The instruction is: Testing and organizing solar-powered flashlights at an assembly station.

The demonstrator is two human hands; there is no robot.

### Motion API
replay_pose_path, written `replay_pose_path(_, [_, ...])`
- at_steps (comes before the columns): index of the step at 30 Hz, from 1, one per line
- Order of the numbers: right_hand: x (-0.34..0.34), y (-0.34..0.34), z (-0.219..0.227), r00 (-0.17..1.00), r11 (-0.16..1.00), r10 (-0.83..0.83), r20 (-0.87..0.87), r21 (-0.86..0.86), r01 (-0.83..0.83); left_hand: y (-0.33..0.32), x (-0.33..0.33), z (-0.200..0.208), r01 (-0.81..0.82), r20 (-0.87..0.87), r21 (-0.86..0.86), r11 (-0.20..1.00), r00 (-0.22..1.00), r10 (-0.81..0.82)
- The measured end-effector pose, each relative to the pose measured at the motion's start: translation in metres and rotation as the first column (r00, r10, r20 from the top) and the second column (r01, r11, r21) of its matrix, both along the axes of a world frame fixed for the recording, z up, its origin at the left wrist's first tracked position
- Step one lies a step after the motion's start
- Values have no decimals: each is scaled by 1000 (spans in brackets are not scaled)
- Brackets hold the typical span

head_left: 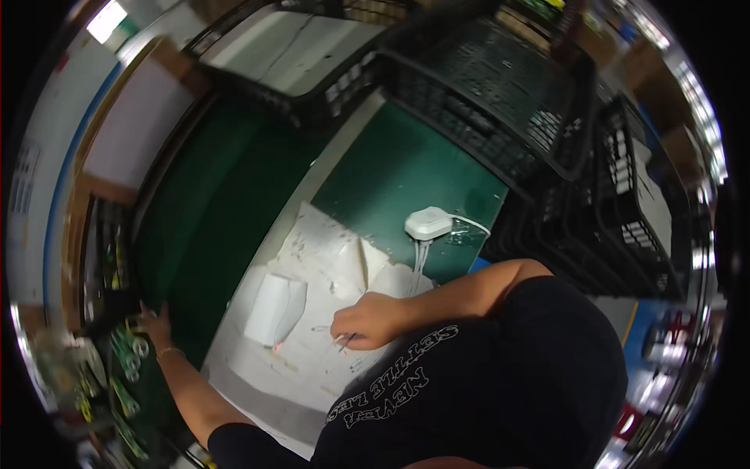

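My right hand [369, 321] is closed low over the white sheet [308, 367] in front of me. A thin dark stick-like object [347, 340] pokes out from its fingers; its kind is too small to tell. Left of it a white, box-like block [275, 309] stands on the sheet, with a small reddish glow at its foot. My left arm stretches far out to the left. Its hand [156, 325] has fingers apart at the edge of the dark green surface, next to several green bundled parts [130, 349], and nothing shows in it.
A white rounded device [429, 224] with a cable stands on the green tabletop [391, 168], beyond my right forearm. Crumpled pale paper [358, 264] lies nearby. Black plastic crates [484, 94] line the far side, and more are stacked [617, 203] at the right.
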State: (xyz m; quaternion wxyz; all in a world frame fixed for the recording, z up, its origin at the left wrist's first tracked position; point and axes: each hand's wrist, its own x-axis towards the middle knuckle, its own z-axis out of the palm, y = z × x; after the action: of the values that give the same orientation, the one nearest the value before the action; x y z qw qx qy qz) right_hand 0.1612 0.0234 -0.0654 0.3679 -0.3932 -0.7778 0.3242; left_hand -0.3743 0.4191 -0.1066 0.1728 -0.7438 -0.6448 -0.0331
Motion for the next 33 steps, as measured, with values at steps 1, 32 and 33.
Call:
replay_pose_path(1, [5,0,-6,999,998,-43,15,-35,43,15,49,-21,-124,3,-108,986,992,125])
replay_pose_path(32, [17,-27,31,941,926,-228,-250,-354,130,-362,405,87,468,469,-154,870,-741,481])
replay_pose_path(33, [13,-29,37,948,930,-195,-250,-354,98,-363,395,76,485,472,-99,869,-746,470])
